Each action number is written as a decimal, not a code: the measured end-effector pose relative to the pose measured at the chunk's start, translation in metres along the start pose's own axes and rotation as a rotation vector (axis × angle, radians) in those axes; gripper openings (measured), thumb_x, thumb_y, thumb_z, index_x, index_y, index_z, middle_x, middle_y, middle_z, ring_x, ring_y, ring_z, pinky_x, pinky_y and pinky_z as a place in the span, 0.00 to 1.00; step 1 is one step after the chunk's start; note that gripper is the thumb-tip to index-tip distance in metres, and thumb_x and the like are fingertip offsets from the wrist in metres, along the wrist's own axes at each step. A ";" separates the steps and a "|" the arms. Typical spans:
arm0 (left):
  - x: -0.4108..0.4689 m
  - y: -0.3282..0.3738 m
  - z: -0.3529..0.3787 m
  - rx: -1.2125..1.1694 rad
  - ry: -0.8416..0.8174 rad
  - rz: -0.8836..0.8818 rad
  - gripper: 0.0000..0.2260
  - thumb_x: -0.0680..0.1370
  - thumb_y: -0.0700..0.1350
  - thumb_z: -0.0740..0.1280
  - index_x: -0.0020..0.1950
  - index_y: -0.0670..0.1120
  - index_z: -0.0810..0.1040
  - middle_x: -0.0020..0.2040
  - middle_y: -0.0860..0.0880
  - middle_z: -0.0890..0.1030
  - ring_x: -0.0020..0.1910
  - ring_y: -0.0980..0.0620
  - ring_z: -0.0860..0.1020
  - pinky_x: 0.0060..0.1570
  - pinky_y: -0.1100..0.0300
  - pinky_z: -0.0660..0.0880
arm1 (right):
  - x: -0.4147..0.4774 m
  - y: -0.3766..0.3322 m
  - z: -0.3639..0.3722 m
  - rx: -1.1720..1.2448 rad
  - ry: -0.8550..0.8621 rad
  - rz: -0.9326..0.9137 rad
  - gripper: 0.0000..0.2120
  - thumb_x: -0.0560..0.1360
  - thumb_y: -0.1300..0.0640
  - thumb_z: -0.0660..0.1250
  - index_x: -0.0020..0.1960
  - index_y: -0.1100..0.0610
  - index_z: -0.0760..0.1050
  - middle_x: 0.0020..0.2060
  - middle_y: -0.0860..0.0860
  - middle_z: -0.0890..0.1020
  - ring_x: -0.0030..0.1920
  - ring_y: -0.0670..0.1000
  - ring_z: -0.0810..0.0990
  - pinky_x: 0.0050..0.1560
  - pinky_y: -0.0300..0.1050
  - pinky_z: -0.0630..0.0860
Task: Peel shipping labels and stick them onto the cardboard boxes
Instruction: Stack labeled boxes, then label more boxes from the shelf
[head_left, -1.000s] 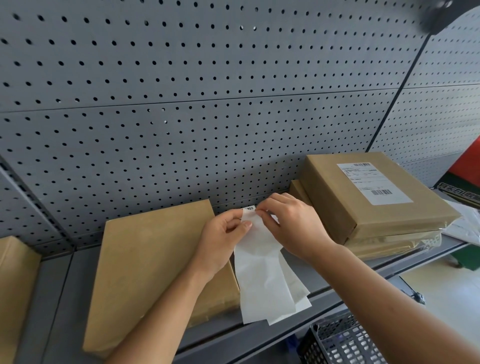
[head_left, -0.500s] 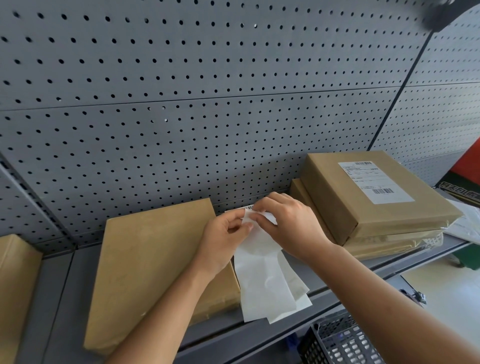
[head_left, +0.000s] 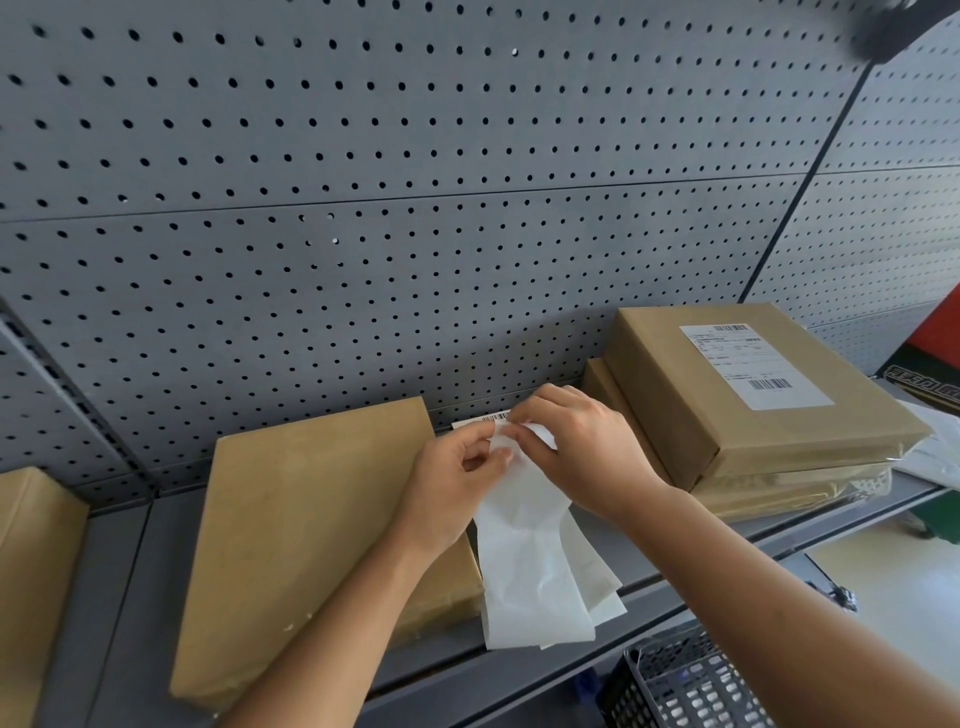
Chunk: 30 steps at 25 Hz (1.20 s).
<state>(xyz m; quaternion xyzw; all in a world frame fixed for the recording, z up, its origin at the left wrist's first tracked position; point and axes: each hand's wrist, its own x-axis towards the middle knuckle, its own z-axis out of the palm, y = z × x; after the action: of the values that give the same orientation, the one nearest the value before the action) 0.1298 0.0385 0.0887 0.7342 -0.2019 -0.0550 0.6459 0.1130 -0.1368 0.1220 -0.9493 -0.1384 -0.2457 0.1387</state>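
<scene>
A flat brown cardboard box (head_left: 311, 530) with a bare top lies on the grey shelf (head_left: 119, 597). Just right of it, my left hand (head_left: 457, 478) and my right hand (head_left: 582, 457) both pinch the top of a white label strip (head_left: 524, 561) that hangs down over the shelf edge. A barcoded label corner (head_left: 485, 419) sticks out flat above my fingers, peeled away from the backing. To the right, a stack of brown boxes has a top box (head_left: 748, 400) bearing a stuck shipping label (head_left: 753, 366).
A grey pegboard wall (head_left: 415, 208) rises behind the shelf. Another brown box (head_left: 31, 571) sits at the far left edge. A dark wire basket (head_left: 685, 680) stands below the shelf front. White plastic bags (head_left: 935, 447) lie at the far right.
The printed label corner has come further off the backing and now sticks out to the left above my fingers. Both hands stay at the strip's top, shifted only slightly.
</scene>
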 end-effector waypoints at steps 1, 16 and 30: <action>-0.001 0.001 0.000 -0.006 -0.006 -0.002 0.11 0.82 0.40 0.69 0.58 0.55 0.85 0.49 0.50 0.89 0.50 0.52 0.86 0.50 0.59 0.81 | 0.000 0.000 0.000 -0.010 -0.003 -0.004 0.08 0.79 0.48 0.67 0.50 0.50 0.82 0.44 0.45 0.83 0.44 0.50 0.81 0.39 0.43 0.75; -0.006 0.006 0.005 -0.122 -0.069 -0.145 0.16 0.82 0.37 0.66 0.68 0.51 0.77 0.49 0.48 0.89 0.51 0.51 0.87 0.53 0.59 0.82 | 0.011 -0.002 -0.009 0.106 -0.058 0.193 0.09 0.83 0.52 0.61 0.51 0.55 0.77 0.41 0.43 0.78 0.40 0.50 0.78 0.38 0.50 0.78; 0.012 0.017 0.014 -0.269 0.158 -0.271 0.06 0.81 0.44 0.70 0.53 0.45 0.85 0.49 0.45 0.89 0.51 0.43 0.86 0.52 0.48 0.82 | 0.004 0.002 -0.019 0.182 -0.077 0.125 0.07 0.78 0.48 0.68 0.50 0.51 0.80 0.45 0.41 0.79 0.44 0.44 0.80 0.44 0.50 0.81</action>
<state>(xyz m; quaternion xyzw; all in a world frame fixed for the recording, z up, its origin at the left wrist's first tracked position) 0.1319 0.0197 0.1048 0.6640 -0.0408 -0.1104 0.7385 0.1085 -0.1445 0.1395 -0.9484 -0.1057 -0.1862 0.2339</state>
